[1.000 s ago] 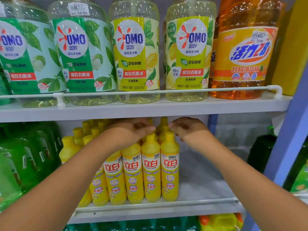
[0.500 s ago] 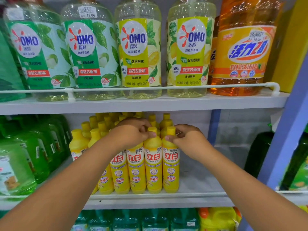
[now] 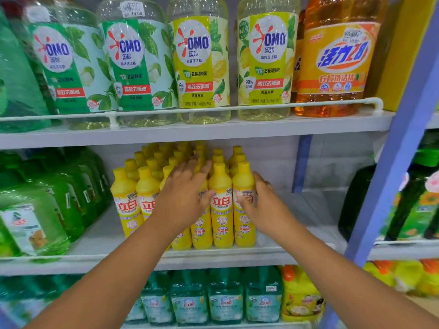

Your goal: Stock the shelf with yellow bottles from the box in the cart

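Several yellow bottles [image 3: 222, 205] with red labels stand in tight rows on the middle shelf [image 3: 225, 254]. My left hand [image 3: 185, 195] lies flat against the front bottles, its fingers straight and spread. My right hand [image 3: 260, 207] cups the right side of the rightmost front yellow bottle [image 3: 243, 224], with the thumb across its label and the fingers behind it. The cart and the box are out of view.
Green detergent bottles [image 3: 47, 210] crowd the left of the middle shelf. A bare stretch of shelf [image 3: 297, 217] lies right of the yellow bottles. Large OMO bottles [image 3: 199, 60] stand above behind a white rail. A blue upright [image 3: 392, 174] borders the right side, and teal bottles [image 3: 225, 298] stand below.
Both hands have dropped from the bottle caps to the bottle bodies. My left hand has opened and spread. The view has tilted down a little.
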Available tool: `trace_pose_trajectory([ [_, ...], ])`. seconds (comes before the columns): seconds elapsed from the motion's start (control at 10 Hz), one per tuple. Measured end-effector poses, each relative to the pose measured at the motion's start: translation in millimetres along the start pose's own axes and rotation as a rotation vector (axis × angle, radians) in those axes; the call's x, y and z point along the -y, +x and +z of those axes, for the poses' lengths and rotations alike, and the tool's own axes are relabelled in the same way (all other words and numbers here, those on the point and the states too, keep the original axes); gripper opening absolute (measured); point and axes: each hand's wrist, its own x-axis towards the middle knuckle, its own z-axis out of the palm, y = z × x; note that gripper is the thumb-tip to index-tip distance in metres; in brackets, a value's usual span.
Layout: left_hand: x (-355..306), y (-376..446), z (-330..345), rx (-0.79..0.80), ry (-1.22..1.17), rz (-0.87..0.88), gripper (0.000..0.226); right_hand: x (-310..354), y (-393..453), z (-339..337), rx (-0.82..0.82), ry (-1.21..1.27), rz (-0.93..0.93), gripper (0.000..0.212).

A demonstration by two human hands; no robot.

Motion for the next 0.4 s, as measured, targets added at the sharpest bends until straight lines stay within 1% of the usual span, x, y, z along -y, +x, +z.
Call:
trace_pose_trajectory([
  [0.1, -0.9, -23.0, -2.1, 0.010, -0.021, 0.026, 0.067, 5.0, -16.6, 2.5, -0.022, -0.107, 0.006, 0.064],
  [0.2, 2.2, -45.0, -4.2, 0.064, -0.078, 0.041, 0.067, 12.4, -37.9, 7.0, -0.055, -0.222, 0.012, 0.067],
  [0.3, 2.0, -72.7, -3.4, 0.088, -0.142, 0.038, 0.066, 22.2, -71.3, 14.6, -0.036, -0.380, 0.047, 0.071],
  [0.4, -2.2, -95.3, -4.5, 0.162, -0.146, 0.027, 0.067, 28.1, -100.2, 23.5, -0.065, -0.504, -0.003, 0.073],
])
